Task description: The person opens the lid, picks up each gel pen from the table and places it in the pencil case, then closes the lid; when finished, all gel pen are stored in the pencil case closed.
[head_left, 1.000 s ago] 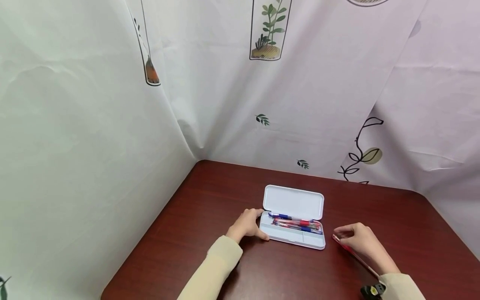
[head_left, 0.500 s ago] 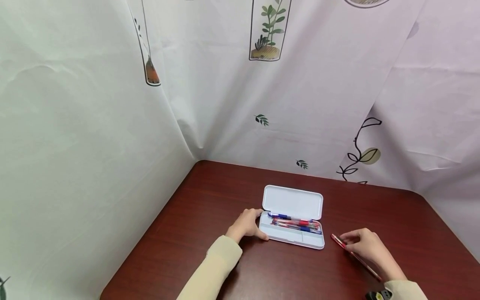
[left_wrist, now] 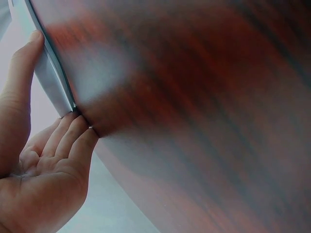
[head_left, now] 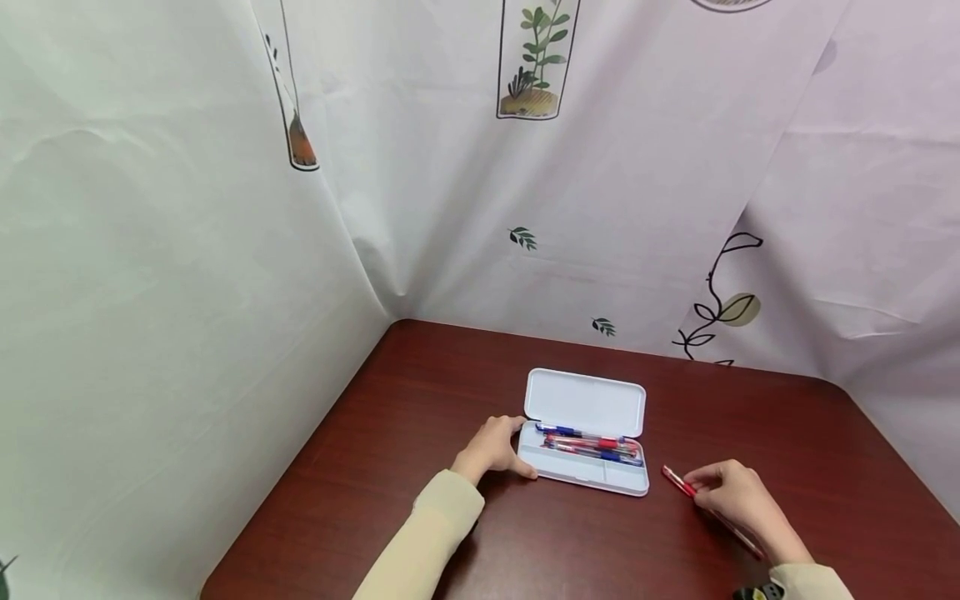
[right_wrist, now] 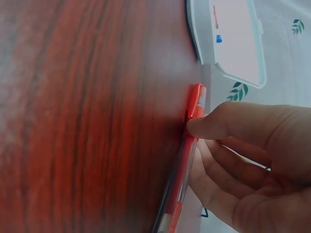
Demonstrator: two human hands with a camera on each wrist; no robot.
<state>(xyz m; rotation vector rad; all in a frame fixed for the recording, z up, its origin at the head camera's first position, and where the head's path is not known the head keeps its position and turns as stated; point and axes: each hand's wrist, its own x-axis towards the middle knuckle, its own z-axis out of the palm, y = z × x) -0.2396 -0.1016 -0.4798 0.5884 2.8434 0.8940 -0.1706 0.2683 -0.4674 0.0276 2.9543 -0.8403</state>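
Observation:
A white pencil case (head_left: pixel 555 468) lies with its lid raised on the table, several red and blue gel pens (head_left: pixel 618 458) inside its rear compartment. My left hand (head_left: pixel 491 450) holds the left end of the case, thumb at the front edge and fingers at the back. To the right of the case, my right hand (head_left: pixel 735 498) pinches a red gel pen (right_wrist: pixel 195 104) near its cap between thumb and fingers. The pen slants close over the tabletop, its capped end toward the case. The fingers hide part of its barrel.
The dark red wooden table (head_left: pixel 585 542) has rounded back corners. White fabric (head_left: pixel 450 208) printed with plants hangs behind it and along the left. A small black device (head_left: pixel 759 592) sits at the right sleeve.
My right hand has drawn back slightly along the red pen, to the right, so more of the cap shows. The left hand and the pencil case stay in place.

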